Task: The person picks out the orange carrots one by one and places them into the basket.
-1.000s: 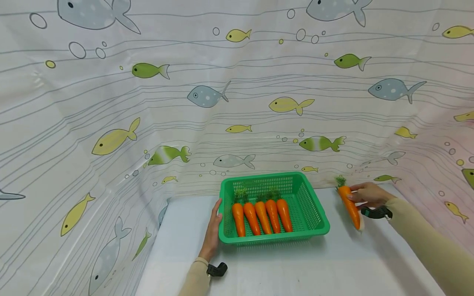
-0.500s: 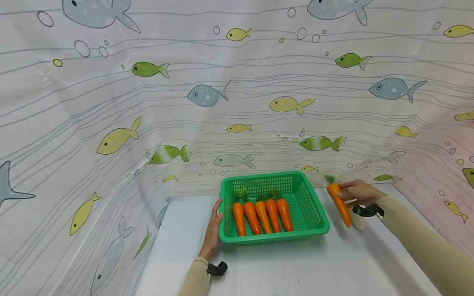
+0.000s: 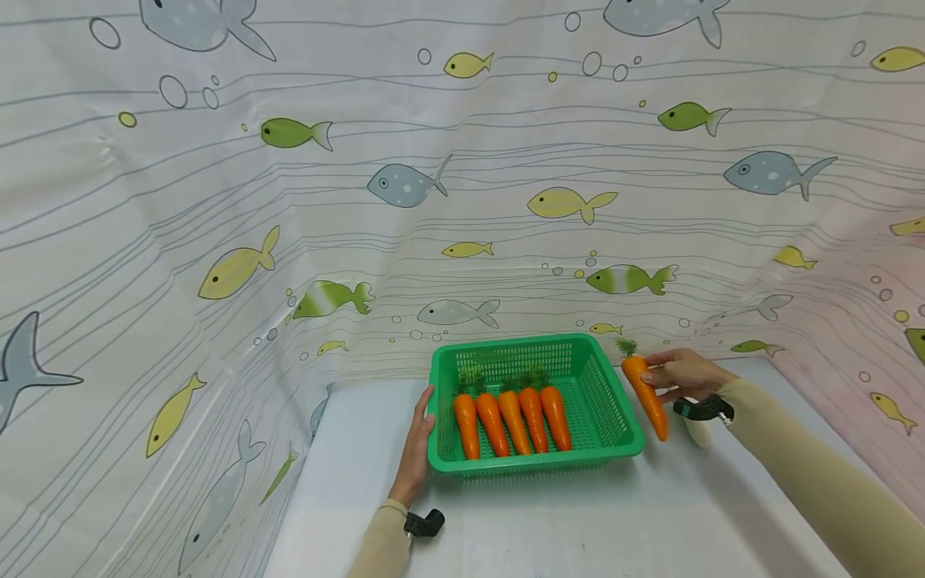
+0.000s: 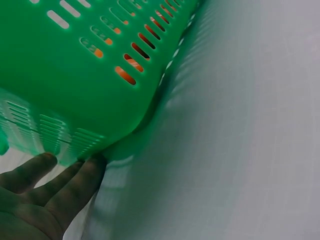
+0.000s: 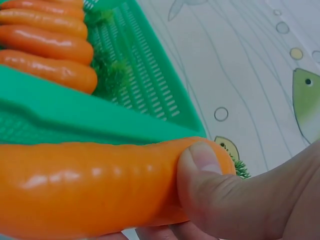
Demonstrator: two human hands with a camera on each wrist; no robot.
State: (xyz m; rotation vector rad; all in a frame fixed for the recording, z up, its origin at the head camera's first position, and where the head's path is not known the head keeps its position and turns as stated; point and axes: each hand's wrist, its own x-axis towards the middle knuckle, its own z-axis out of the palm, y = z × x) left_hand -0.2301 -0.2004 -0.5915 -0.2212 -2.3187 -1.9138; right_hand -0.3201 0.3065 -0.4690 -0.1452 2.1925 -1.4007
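In the head view my right hand (image 3: 686, 372) pinches an orange carrot (image 3: 645, 397) with a green leafy top, just off the right side of a green plastic basket (image 3: 535, 462). The right wrist view shows the thumb pressed on the thick end of this carrot (image 5: 100, 185), fingers partly hidden beneath it. Inside the basket several carrots (image 3: 511, 421) lie side by side in its left part, leafy ends to the back. My left hand (image 3: 414, 453) rests against the basket's left side; in the left wrist view its straight fingers (image 4: 80, 190) touch the slotted wall.
A pale, elongated thing (image 3: 698, 432) lies on the white table (image 3: 549, 530) beside my right wrist, partly covered by it. Behind the table hangs a fish-patterned sheet (image 3: 506, 241), which also runs along both sides.
My right hand has moved left with the carrot, closer to the basket. The pale thing has come into view behind it. My left hand and the basket have stayed in place.
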